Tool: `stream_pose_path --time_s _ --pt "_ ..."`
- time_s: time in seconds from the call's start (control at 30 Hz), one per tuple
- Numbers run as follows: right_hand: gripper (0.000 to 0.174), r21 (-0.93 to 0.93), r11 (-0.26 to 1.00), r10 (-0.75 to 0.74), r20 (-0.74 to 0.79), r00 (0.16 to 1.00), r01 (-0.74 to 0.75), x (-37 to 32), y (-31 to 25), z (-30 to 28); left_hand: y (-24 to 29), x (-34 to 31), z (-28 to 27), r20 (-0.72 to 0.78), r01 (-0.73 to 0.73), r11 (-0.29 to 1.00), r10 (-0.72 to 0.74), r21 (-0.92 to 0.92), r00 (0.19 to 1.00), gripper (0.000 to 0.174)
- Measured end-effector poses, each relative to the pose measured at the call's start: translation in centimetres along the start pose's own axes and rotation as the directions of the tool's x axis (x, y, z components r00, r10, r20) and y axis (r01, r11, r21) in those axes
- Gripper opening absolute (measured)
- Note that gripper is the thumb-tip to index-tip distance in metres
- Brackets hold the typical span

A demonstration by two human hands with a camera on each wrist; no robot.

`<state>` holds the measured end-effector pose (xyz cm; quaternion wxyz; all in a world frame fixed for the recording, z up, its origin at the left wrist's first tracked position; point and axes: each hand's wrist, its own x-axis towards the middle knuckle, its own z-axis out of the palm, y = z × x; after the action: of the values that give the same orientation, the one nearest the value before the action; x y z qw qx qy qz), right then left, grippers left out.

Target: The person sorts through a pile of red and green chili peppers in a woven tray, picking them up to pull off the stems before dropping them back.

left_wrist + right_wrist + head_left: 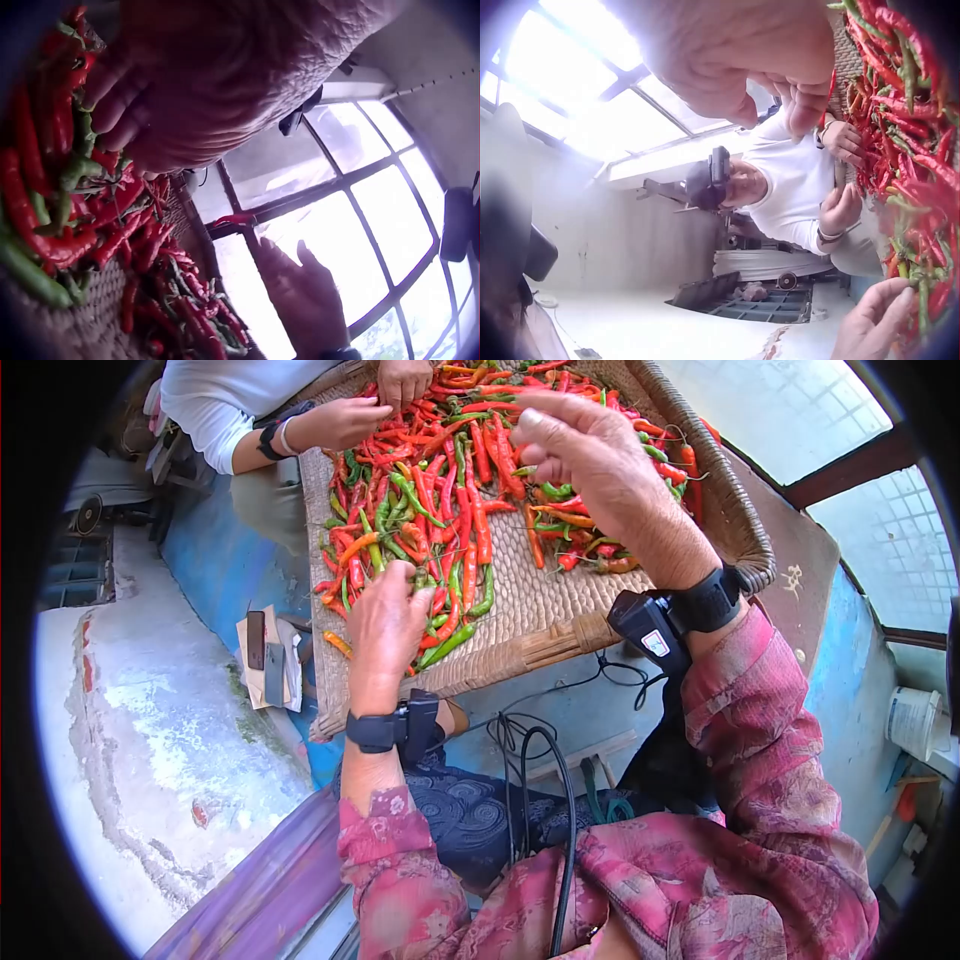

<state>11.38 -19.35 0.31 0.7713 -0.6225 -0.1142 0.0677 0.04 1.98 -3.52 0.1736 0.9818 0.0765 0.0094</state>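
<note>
Red, green and orange chili peppers [470, 525] lie heaped on a woven tray [520, 615]. My left hand [385, 622] is at the near left of the heap, its thumb and forefinger pinching a green chili pepper [924, 300] near the stem in the right wrist view. Raised over the right part of the heap is my right hand [620, 480], thumb spread from the fingers. In the left wrist view a single red chili pepper [236, 220] shows in the air against the window, just past the fingertips of that right hand [304, 304].
Across the tray sits another person in a white top [787, 180], both hands [345, 422] at the far left peppers. Black cables [530, 745] hang below the tray's near edge. A phone [256, 638] lies on papers at left; a white bucket [912, 722] stands far right.
</note>
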Motion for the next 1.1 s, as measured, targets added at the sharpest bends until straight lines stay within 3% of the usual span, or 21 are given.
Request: stream_pose_path --time_s 0.03,0.1,0.13,0.23,0.3,0.33,0.37,0.43,0.5,0.63,0.77,0.8,0.83,0.9,1.0,1.07,1.1 --pt "0.037 0.004 1.0 0.002 -0.001 1.0 -0.002 -0.2 0.3 0.0 0.0 0.1 0.2 0.002 0.0 1.0 0.0 0.004 1.0 0.022" --pt "0.032 -0.11 0.99 0.108 0.237 0.966 -0.084 -0.7 0.6 0.2 -0.1 0.4 0.4 -0.002 -0.058 0.998 0.058 0.031 0.998 0.024" --pt "0.028 -0.188 0.979 0.127 0.252 0.959 -0.08 -0.9 0.7 0.6 0.0 0.5 0.2 0.033 -0.033 0.999 0.034 -0.014 0.999 0.026" --pt "0.027 -0.302 0.953 0.147 0.401 0.904 -0.021 -1.3 0.9 1.6 -0.4 0.7 -0.3 0.094 0.054 0.984 -0.038 -0.168 0.995 0.03" --pt "0.024 -0.421 0.896 0.077 0.462 0.883 0.143 -1.4 2.2 2.4 -0.4 0.5 -0.9 0.101 0.048 0.98 -0.028 -0.195 0.994 0.029" --pt "0.025 -0.438 0.88 0.046 0.468 0.882 0.186 -1.7 2.8 2.8 -0.2 0.3 -1.1 0.174 0.153 0.866 -0.078 -0.476 0.982 0.027" --pt "0.026 -0.453 0.861 0.017 0.478 0.878 0.23 -2.1 3.2 3.1 0.0 0.1 -1.3 0.255 0.258 0.662 -0.104 -0.704 0.961 0.025" --pt "0.031 -0.526 0.814 0.044 0.48 0.876 0.247 -2.9 2.7 3.7 0.1 -0.1 -1.6 0.311 0.303 0.599 -0.093 -0.741 0.946 0.022" --pt "0.037 -0.526 0.822 0.062 0.465 0.883 0.219 -3.3 3.3 4.2 0.2 -0.1 -1.4 0.323 0.315 0.441 -0.06 -0.841 0.945 0.023" --pt "0.03 -0.555 0.798 0.021 0.415 0.91 0.235 -3.7 4.0 4.9 0.2 -0.4 -1.5 0.253 0.253 0.303 -0.04 -0.919 0.967 0.018" --pt "0.019 -0.518 0.821 0.003 0.424 0.906 0.24 -3.5 3.8 5.2 -0.6 -0.5 -2.9 0.241 0.271 0.397 -0.123 -0.877 0.963 0.012" --pt "0.019 -0.518 0.821 0.005 0.425 0.905 0.239 -3.5 3.9 5.2 -1.0 -0.6 -2.9 -0.025 0.027 0.854 -0.047 -0.52 0.999 0.011" --pt "0.016 -0.504 0.825 -0.008 0.443 0.896 0.256 -3.5 4.1 5.2 -1.1 -0.8 -3.0 -0.2 -0.157 0.985 0.168 0.068 0.965 0.009" --pt "0.014 -0.489 0.829 -0.017 0.465 0.885 0.273 -3.6 4.3 5.3 -1.3 -1.1 -3.3 -0.174 -0.107 0.993 0.113 0.044 0.978 0.008" --pt "0.015 -0.528 0.778 -0.081 0.454 0.888 0.34 -3.7 4.6 5.7 -1.2 -1.0 -4.1 -0.231 -0.165 0.979 0.135 -0.117 0.964 0.011" --pt "0.018 -0.536 0.631 -0.399 0.396 0.827 0.561 -3.7 5.2 6.0 -0.5 -0.9 -4.5 -0.271 -0.169 0.963 0.109 -0.208 0.956 0.01" --pt "0.018 -0.536 0.631 -0.396 0.398 0.827 0.56 -3.7 5.0 6.2 -0.3 -0.9 -4.5 -0.313 -0.173 0.94 0.076 -0.294 0.947 0.009"
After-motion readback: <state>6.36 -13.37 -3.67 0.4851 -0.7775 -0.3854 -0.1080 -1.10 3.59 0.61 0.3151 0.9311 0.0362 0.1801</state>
